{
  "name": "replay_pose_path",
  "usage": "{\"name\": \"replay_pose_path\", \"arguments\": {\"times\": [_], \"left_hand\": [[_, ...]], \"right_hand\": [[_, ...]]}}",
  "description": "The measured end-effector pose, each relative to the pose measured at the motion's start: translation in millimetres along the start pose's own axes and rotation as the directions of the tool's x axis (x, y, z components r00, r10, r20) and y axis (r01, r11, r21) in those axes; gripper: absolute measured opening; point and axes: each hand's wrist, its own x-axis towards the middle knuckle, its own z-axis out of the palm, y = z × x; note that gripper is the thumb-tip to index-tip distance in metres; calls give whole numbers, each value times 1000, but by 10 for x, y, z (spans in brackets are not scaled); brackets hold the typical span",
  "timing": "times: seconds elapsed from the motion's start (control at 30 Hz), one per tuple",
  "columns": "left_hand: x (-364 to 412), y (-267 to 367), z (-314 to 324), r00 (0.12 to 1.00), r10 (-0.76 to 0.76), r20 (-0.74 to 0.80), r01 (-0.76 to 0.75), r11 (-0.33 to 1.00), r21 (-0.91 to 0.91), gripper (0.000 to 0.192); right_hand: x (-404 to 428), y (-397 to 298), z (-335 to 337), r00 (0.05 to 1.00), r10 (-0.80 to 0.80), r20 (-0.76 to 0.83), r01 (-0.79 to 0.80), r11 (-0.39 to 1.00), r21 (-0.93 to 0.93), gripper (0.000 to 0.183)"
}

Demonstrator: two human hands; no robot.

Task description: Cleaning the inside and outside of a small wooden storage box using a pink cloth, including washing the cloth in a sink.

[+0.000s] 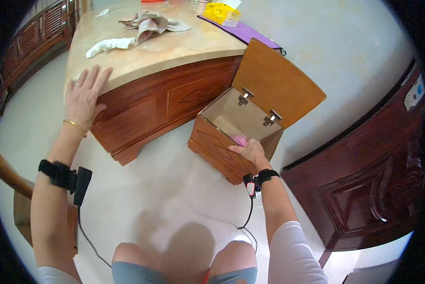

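Observation:
My left hand, with a ring and a gold bracelet, lies with spread fingers at the near left corner of the stone tabletop and holds nothing. My right hand reaches over the front wall of an open wooden box stool, its fingertips hidden inside beside a pink item; whether it grips that item, I cannot tell. The box's hinged wooden lid stands raised. On the tabletop lie a crumpled cloth and a white tissue.
A yellow tissue pack rests on a purple cloth by the wall. A dark wooden door stands at right, a wooden bench at upper left. Cables hang from both wrist straps.

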Motion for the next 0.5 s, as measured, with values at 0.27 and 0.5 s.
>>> {"name": "replay_pose_path", "arguments": {"times": [0.27,0.5], "left_hand": [[130,17,27,999,50,-9,-50,999,-15,83],[212,-114,-59,988,111,108,-104,992,-73,85]], "right_hand": [[946,413,-1378,938,235,-255,221,161,962,59],[870,256,-2174,508,73,-858,-38,997,62,63]]}}
